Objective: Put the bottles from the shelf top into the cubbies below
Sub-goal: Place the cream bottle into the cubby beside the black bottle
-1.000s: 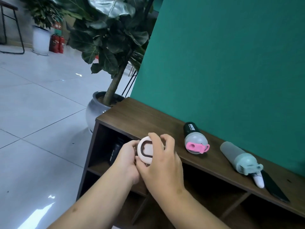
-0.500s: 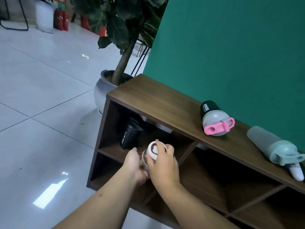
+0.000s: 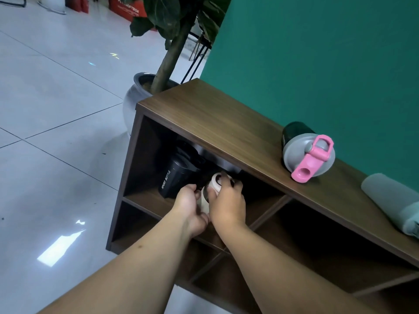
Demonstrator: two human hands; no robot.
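While both hands, left hand (image 3: 192,205) and right hand (image 3: 227,205), grip the white bottle (image 3: 214,185) at the upper-left cubby (image 3: 145,196) mouth, slide it in beside the black sport bottle (image 3: 179,177), avoid knocking it.

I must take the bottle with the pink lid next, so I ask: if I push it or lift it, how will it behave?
The bottle with the pink lid lies on its side on the shelf top, so its round body would probably roll when pushed. It looks like plastic, likely light and stiff; its contents cannot be seen. The pink loop may give a safer grip than the smooth lid.
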